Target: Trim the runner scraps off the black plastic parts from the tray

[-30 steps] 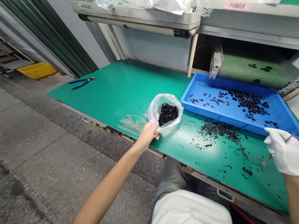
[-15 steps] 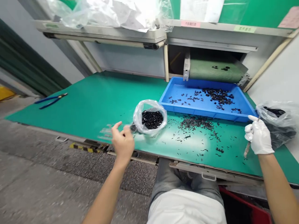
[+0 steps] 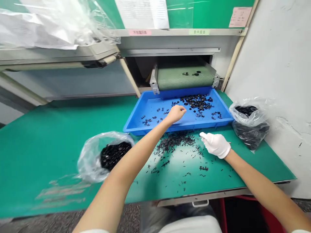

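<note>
My bare left hand (image 3: 177, 114) reaches over the blue tray (image 3: 136, 114), fingers drawn together. Whatever is between its fingertips, if anything, is hidden. Small black plastic parts (image 3: 198, 103) lie in the tray below and beyond it. My right hand (image 3: 216, 145), in a white glove, is closed just in front of the tray's near wall. It grips a thin stick-like tool, mostly covered by the glove. Black scraps (image 3: 176, 140) are scattered on the green table beside it. Left of my forearm stands an open clear bag (image 3: 91, 157) of shiny black pieces.
A second clear bag (image 3: 252, 129) of black parts stands at the right, by the wall. Behind the tray a green conveyor belt (image 3: 184, 77) ends, with a few parts on it. A shelf (image 3: 60, 56) with plastic bags overhangs the left. A red bin (image 3: 223, 213) is below the table.
My left hand has moved from beside the open bag, rightward to over the tray. My right hand has shifted left, away from the right-hand bag. The view has turned right.
</note>
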A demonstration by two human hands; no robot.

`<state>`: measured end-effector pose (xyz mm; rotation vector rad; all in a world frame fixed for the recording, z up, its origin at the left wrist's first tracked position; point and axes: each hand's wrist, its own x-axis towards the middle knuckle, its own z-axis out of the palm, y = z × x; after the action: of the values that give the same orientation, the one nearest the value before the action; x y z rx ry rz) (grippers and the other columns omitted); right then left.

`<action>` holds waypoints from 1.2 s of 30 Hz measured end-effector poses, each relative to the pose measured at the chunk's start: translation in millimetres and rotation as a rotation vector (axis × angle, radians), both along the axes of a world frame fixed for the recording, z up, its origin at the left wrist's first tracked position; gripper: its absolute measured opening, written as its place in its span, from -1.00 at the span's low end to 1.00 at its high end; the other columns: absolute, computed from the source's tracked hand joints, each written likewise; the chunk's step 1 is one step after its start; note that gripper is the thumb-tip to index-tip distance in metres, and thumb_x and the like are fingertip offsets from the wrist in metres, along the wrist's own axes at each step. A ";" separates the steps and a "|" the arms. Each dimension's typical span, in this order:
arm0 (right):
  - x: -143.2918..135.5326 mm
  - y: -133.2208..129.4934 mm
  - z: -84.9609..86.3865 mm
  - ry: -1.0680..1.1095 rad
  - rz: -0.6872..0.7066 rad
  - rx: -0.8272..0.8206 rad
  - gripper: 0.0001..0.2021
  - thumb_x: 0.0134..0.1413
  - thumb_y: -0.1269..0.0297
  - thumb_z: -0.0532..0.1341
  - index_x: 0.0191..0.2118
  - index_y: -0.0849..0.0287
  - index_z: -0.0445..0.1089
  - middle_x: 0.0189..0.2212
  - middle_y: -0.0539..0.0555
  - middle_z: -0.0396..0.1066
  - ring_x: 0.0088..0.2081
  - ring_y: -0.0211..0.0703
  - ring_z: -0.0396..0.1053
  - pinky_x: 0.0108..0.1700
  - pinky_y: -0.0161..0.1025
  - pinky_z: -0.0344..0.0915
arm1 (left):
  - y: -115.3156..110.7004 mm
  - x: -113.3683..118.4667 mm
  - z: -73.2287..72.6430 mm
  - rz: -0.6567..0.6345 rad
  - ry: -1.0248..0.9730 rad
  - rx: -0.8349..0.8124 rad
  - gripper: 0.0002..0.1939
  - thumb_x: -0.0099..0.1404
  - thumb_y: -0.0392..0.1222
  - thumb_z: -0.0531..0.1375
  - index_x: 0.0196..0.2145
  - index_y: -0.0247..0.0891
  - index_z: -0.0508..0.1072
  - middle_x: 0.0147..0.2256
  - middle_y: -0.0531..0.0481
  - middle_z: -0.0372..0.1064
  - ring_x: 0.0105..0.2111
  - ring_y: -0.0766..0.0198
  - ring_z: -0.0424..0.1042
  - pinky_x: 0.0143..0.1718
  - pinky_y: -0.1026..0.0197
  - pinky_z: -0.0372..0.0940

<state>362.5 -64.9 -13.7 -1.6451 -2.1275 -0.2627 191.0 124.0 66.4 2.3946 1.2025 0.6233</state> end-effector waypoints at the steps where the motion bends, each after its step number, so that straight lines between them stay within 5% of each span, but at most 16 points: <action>1: 0.1 -0.1 0.0 -0.026 0.010 0.035 -0.60 0.24 0.21 -0.03 0.00 0.17 0.47 -0.50 0.12 0.46 -0.52 -0.14 0.38 -0.44 -0.27 0.21 | 16.3 17.5 -2.7 -0.020 0.030 0.006 -0.82 0.21 -0.28 0.14 -0.40 -0.31 0.55 -0.57 -0.04 0.40 -0.52 0.22 0.36 -0.37 0.23 0.22; 5: 1.9 4.3 3.2 -0.051 0.026 0.096 -0.62 0.25 0.23 -0.03 0.01 0.16 0.44 -0.52 0.07 0.45 -0.54 -0.20 0.34 -0.47 -0.27 0.13 | 61.4 82.8 -20.0 -0.135 0.162 0.019 -0.82 0.17 -0.26 0.22 -0.26 -0.27 0.57 -0.39 -0.12 0.50 -0.30 0.13 0.45 -0.21 0.23 0.26; 9: 5.5 10.0 5.1 -0.068 0.017 0.185 -0.67 0.23 0.25 0.01 -0.02 0.18 0.43 -0.55 0.02 0.41 -0.58 -0.25 0.27 -0.52 -0.26 0.05 | 80.5 128.4 -36.3 -0.170 0.296 0.002 -0.73 0.15 -0.11 0.27 -0.20 -0.28 0.55 -0.26 -0.16 0.50 -0.14 0.07 0.44 -0.07 0.20 0.27; 20: 11.8 11.0 8.5 0.011 -0.070 0.290 -0.70 0.27 0.26 0.01 -0.15 0.20 0.47 -0.54 0.04 0.43 -0.56 -0.27 0.29 -0.47 -0.28 0.08 | 60.1 157.6 -31.8 -0.062 0.432 -0.027 -0.72 0.23 -0.21 0.13 -0.18 -0.40 0.52 -0.14 -0.32 0.44 -0.10 -0.03 0.42 -0.04 0.07 0.28; 25: 14.9 8.0 11.1 0.078 -0.150 0.310 -0.68 0.27 0.25 0.01 -0.08 0.22 0.46 -0.47 0.09 0.48 -0.50 -0.20 0.39 -0.43 -0.30 0.21 | 35.8 114.5 9.6 0.066 0.084 0.186 -0.73 0.34 -0.25 -0.02 -0.26 -0.37 0.47 -0.23 -0.27 0.42 -0.13 0.02 0.39 -0.05 0.06 0.21; 29: 21.4 5.4 13.6 0.204 -0.194 0.309 -0.66 0.26 0.21 0.02 0.00 0.22 0.42 -0.31 0.17 0.53 -0.37 -0.12 0.48 -0.28 -0.27 0.35 | -41.4 32.9 30.6 -0.004 -0.264 0.220 -0.75 0.33 -0.20 0.02 -0.50 -0.27 0.31 -0.50 -0.05 0.30 -0.42 0.26 0.30 -0.28 0.20 0.20; 33: 20.3 0.5 18.7 0.397 -0.161 0.342 -0.68 0.24 0.21 0.04 -0.02 0.21 0.38 -0.20 0.21 0.52 -0.23 -0.05 0.50 -0.13 -0.19 0.39 | -137.0 -43.2 -5.3 -0.109 -0.377 -0.246 -0.69 0.32 -0.11 0.00 -0.56 -0.23 0.17 -0.62 0.09 0.12 -0.61 0.38 0.10 -0.54 0.29 0.07; 36: 0.3 -5.4 23.6 0.552 -0.107 0.222 -0.71 0.22 0.20 0.06 -0.03 0.20 0.33 -0.31 0.17 0.51 -0.33 -0.09 0.48 -0.24 -0.18 0.41 | -167.1 -69.4 -41.6 -0.081 -0.514 -0.711 -0.63 0.32 0.06 -0.01 -0.53 -0.23 0.17 -0.64 0.15 0.08 -0.70 0.46 -0.01 -0.66 0.34 -0.03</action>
<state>362.8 -70.3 9.9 -1.4895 -1.5457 -0.0595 121.7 -43.2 24.8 1.5565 0.8925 0.6021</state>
